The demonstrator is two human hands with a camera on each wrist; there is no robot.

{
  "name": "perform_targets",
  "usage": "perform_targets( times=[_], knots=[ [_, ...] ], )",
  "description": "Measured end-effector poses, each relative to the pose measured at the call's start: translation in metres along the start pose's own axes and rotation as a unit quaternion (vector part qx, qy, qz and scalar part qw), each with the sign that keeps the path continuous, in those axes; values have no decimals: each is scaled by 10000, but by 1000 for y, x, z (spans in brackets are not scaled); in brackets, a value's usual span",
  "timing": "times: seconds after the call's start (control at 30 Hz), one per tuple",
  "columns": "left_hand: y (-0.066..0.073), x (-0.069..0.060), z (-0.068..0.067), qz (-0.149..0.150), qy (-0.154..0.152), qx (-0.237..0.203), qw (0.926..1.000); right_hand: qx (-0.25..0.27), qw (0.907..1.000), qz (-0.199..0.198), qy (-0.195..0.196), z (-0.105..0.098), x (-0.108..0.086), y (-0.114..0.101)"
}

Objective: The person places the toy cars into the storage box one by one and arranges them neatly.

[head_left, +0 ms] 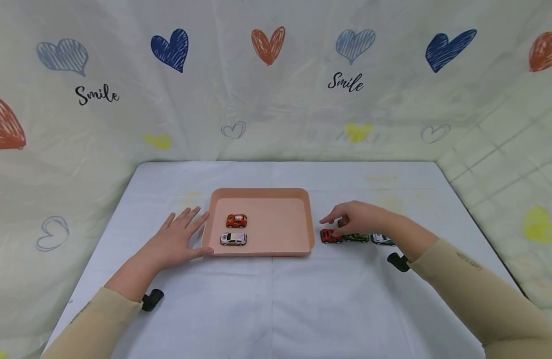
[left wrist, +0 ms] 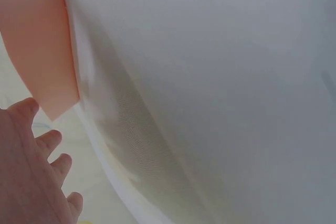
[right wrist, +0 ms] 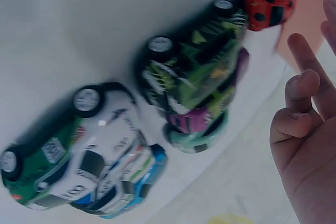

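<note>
My left hand lies with fingers spread along the left side of a pink tray, its thumb at the near left corner. Inside the tray, an orange-red toy car stands behind a white toy car. Over on the right, my right hand hovers above a row of toy cars, index finger stretched out and other fingers bent, holding nothing. Closest to its thumb is a red toy car with black spots. Beside that stand a green patterned toy car and a white-and-green toy car.
Further toy cars, one teal and one blue, are partly hidden behind the front ones. A white cloth covers the table. Behind it hangs a pale curtain printed with hearts.
</note>
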State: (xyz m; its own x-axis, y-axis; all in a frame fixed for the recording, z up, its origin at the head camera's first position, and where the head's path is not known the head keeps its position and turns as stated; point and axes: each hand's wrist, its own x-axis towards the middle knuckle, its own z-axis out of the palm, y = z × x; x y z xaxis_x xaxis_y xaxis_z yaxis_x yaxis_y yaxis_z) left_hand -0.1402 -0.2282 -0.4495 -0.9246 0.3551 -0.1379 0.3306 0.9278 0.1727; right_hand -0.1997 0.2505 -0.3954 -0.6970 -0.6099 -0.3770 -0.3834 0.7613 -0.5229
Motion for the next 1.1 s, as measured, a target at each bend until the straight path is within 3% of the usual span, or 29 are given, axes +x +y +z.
perform_targets(
  times=[0.2, 0.5, 1.1],
  knots=[
    [0, 1, -1, -21, -8, 2, 10000, -570, 9983, 47, 90, 10, -5, 9],
    [1, 1, -5, 1, -29, 8, 10000, -1457, 9890, -201, 174, 16, -6, 10],
    [2, 0, -4, 8, -62, -20, 10000, -1752, 9841, -139, 272, 25, -3, 4]
  ],
)
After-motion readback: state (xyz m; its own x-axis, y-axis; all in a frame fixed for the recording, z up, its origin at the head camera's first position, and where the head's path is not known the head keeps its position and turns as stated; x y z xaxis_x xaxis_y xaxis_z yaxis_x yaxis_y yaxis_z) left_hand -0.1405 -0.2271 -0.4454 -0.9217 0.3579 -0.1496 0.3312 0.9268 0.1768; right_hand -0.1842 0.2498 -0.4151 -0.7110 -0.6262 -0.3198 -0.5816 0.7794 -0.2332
